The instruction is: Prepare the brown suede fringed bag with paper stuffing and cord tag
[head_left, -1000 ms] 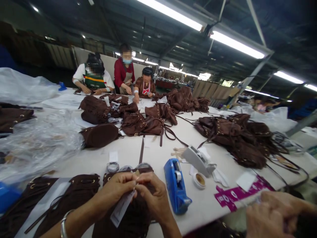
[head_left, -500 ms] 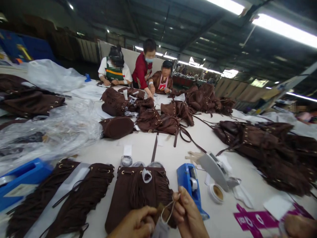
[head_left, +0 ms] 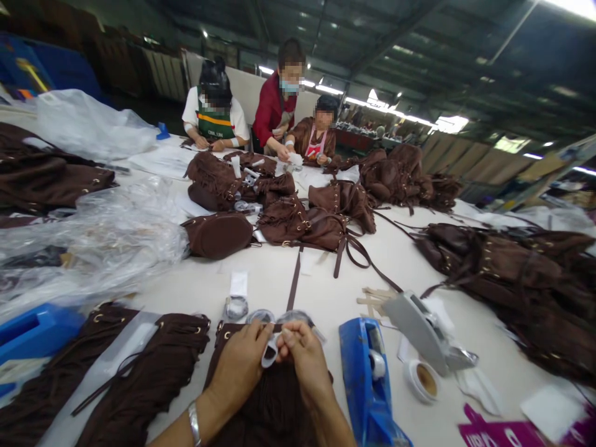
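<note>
A dark brown fringed bag (head_left: 261, 410) lies flat on the table in front of me, partly covered by my hands. My left hand (head_left: 242, 360), with a silver bracelet on its wrist, pinches a small white wrapping (head_left: 269, 352) at the bag's upper edge. Close against its other side, my right hand (head_left: 300, 354) has thumb and fingers pressed together. Whatever lies between those fingertips is too small to make out. Just beyond the hands are clear-wrapped coils (head_left: 261, 316) and a white tag (head_left: 239, 284).
To the right stand a blue tape dispenser (head_left: 365, 372), a grey dispenser (head_left: 426, 332) and a tape roll (head_left: 421, 380). Fringed pieces (head_left: 153, 366) and crumpled plastic (head_left: 116, 242) lie left. Brown bags (head_left: 503, 267) are heaped right. Several people work across the table.
Both hands have moved up from the bag's lower right to its top edge. The tag and looped string seen between them earlier are no longer visible. The view has shifted slightly.
</note>
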`<state>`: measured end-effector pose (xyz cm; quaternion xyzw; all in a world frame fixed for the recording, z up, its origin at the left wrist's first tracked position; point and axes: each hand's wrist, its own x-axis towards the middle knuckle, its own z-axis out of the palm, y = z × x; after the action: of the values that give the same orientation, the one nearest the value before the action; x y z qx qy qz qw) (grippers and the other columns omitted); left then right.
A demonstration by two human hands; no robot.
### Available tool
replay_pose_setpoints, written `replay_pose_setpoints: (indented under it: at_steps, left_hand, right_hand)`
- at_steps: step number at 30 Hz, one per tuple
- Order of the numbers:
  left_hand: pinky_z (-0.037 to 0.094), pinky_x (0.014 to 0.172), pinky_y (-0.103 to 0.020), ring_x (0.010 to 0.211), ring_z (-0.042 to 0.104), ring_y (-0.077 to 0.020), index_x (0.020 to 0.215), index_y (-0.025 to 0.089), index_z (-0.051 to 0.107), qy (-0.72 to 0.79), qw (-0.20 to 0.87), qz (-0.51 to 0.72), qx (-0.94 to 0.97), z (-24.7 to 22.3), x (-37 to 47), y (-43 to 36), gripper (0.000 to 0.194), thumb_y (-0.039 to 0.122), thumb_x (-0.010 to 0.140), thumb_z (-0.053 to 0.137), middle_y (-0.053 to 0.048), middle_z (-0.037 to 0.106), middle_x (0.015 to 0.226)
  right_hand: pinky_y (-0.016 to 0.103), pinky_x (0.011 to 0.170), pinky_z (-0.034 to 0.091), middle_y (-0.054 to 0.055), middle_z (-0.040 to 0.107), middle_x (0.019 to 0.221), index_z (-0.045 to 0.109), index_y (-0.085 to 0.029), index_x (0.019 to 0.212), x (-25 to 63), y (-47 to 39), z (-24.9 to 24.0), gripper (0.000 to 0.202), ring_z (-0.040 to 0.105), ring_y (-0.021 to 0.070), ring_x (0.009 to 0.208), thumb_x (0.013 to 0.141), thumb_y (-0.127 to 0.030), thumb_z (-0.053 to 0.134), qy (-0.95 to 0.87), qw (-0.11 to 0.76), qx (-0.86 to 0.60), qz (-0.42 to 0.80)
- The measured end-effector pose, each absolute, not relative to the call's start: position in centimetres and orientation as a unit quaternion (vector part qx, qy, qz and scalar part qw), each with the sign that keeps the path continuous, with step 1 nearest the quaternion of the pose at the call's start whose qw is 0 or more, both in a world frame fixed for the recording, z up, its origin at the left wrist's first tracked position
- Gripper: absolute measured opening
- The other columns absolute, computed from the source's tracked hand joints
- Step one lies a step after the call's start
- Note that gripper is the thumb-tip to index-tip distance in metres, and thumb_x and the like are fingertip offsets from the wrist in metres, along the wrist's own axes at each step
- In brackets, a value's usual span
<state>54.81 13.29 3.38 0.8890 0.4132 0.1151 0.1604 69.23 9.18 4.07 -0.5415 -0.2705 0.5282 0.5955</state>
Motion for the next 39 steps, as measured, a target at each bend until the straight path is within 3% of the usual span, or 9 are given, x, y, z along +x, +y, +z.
replay_pose_setpoints:
  at_steps: [5, 8, 14, 17, 20, 23, 26, 35, 39]
  left_hand:
    - [0.052, 0.096, -0.038, 0.116, 0.06, -0.0246, 0.142, 0.029, 0.046, 0.335, 0.154, 0.176, 0.913, 1.2, 50.2, 12.2, 0.051, 0.017, 0.092, 0.045, -0.01, 0.061, 0.132]
    - [0.047, 0.105, -0.046, 0.13, 0.052, -0.0279, 0.142, 0.026, 0.045, 0.494, 0.133, 0.22, 0.83, 0.5, 47.4, 13.0, 0.046, 0.03, 0.096, 0.042, -0.01, 0.054, 0.143]
    - [0.049, 0.098, -0.043, 0.109, 0.066, -0.0285, 0.127, 0.016, 0.053, 0.653, 0.42, 0.2, 0.597, 0.8, 47.9, 15.7, 0.058, 0.058, 0.088, 0.043, -0.013, 0.066, 0.123]
    - [0.039, 0.107, -0.044, 0.123, 0.056, -0.0317, 0.128, 0.014, 0.053, 0.645, 0.441, 0.24, 0.576, 1.0, 49.3, 17.4, 0.062, 0.056, 0.083, 0.048, -0.016, 0.061, 0.13]
    - [0.043, 0.096, -0.043, 0.108, 0.062, -0.0331, 0.131, 0.008, 0.05, 0.642, 0.488, 0.245, 0.538, 1.0, 49.8, 19.9, 0.07, 0.05, 0.076, 0.055, -0.016, 0.068, 0.113]
    - [0.046, 0.07, -0.035, 0.075, 0.065, -0.0278, 0.107, 0.01, 0.065, 0.618, 0.561, 0.207, 0.51, 1.7, 49.6, 22.0, 0.052, 0.042, 0.066, 0.064, -0.006, 0.069, 0.075]
    - [0.04, 0.055, -0.028, 0.061, 0.06, -0.0216, 0.077, 0.015, 0.068, 0.575, 0.641, 0.173, 0.478, 3.2, 49.2, 22.9, 0.025, 0.037, 0.063, 0.067, -0.001, 0.064, 0.062]
    - [0.049, 0.077, -0.029, 0.083, 0.065, -0.018, 0.1, 0.018, 0.066, 0.44, 0.774, 0.402, 0.213, 2.8, 49.2, 19.6, 0.036, 0.043, 0.076, 0.077, -0.006, 0.072, 0.095]
    - [0.049, 0.08, -0.031, 0.086, 0.066, -0.0209, 0.103, 0.016, 0.065, 0.441, 0.772, 0.397, 0.227, 2.5, 49.6, 19.3, 0.039, 0.046, 0.08, 0.073, -0.008, 0.073, 0.1]
  right_hand:
    - [0.021, 0.045, 0.044, -0.003, 0.062, 0.06, 0.061, -0.018, 0.079, 70.3, 9.7, 0.1, 0.049, 0.051, 0.0085, 0.048, 0.061, -0.059, 0.082, -0.21, 0.584, -0.584, 0.524]
    - [0.023, 0.051, 0.05, 0.0, 0.067, 0.068, 0.064, -0.017, 0.086, 72.2, 9.5, 0.0, 0.049, 0.058, 0.0102, 0.054, 0.062, -0.055, 0.084, -0.194, 0.576, -0.593, 0.528]
    - [0.032, 0.075, 0.059, 0.004, 0.074, 0.084, 0.065, -0.018, 0.108, 75.2, 11.5, 5.8, 0.058, 0.069, 0.0176, 0.076, 0.062, -0.044, 0.088, -0.193, 0.617, -0.609, 0.459]
    - [0.031, 0.071, 0.058, 0.005, 0.074, 0.083, 0.065, -0.017, 0.094, 73.8, 13.8, 8.0, 0.045, 0.069, 0.0173, 0.072, 0.064, -0.044, 0.086, -0.239, 0.582, -0.614, 0.476]
    - [0.027, 0.059, 0.052, 0.003, 0.071, 0.074, 0.063, -0.017, 0.086, 70.6, 15.8, 8.2, 0.031, 0.064, 0.0138, 0.06, 0.074, -0.043, 0.076, -0.329, 0.494, -0.599, 0.538]
    - [0.024, 0.056, 0.046, -0.001, 0.067, 0.069, 0.063, -0.018, 0.085, 67.5, 17.4, 7.2, 0.016, 0.059, 0.0115, 0.057, 0.082, -0.033, 0.063, -0.414, 0.419, -0.589, 0.554]
    - [0.024, 0.056, 0.042, -0.004, 0.06, 0.064, 0.065, -0.02, 0.082, 65.9, 18.4, 5.9, 0.007, 0.055, 0.0111, 0.057, 0.079, -0.024, 0.061, -0.483, 0.349, -0.608, 0.524]
    - [0.026, 0.058, 0.039, -0.005, 0.062, 0.062, 0.069, -0.023, 0.08, 66.4, 18.8, 5.1, 0.01, 0.055, 0.0132, 0.057, 0.08, -0.03, 0.063, -0.476, 0.297, -0.66, 0.499]
    - [0.026, 0.064, 0.041, -0.004, 0.064, 0.063, 0.069, -0.024, 0.076, 66.0, 18.6, 6.0, 0.009, 0.059, 0.014, 0.062, 0.08, -0.03, 0.064, -0.513, 0.278, -0.664, 0.467]
